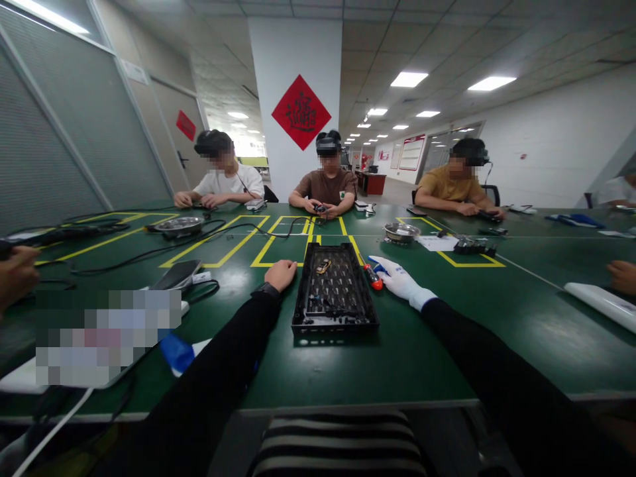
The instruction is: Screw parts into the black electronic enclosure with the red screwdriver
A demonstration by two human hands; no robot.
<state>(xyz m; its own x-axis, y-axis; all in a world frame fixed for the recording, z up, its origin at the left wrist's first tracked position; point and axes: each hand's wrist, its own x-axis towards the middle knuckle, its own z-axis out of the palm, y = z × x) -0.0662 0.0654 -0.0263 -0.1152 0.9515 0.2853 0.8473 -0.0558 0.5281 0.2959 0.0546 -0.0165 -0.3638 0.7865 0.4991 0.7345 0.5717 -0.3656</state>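
A black open tray (372, 311) with rows of pockets stands on the green table in front of me. It holds a small gold-and-dark part (324, 266) near its upper left and several small dark pieces along its near end. My left hand (281, 274), bare, rests closed on the table beside the tray's left edge; whether it holds anything is hidden. On the right, my right hand (397, 277), in a white glove with blue fingertips, lies beside a red-and-black screwdriver (372, 277). Its fingers are on or just above the screwdriver, whose tip points away from me.
Two metal bowls (181, 226) (401, 232) stand farther back. Black cables cross the left side. A dark phone-like device (179, 274) and a blue cloth (177, 354) lie at left. Black parts (474, 246) lie at right. Three people sit opposite.
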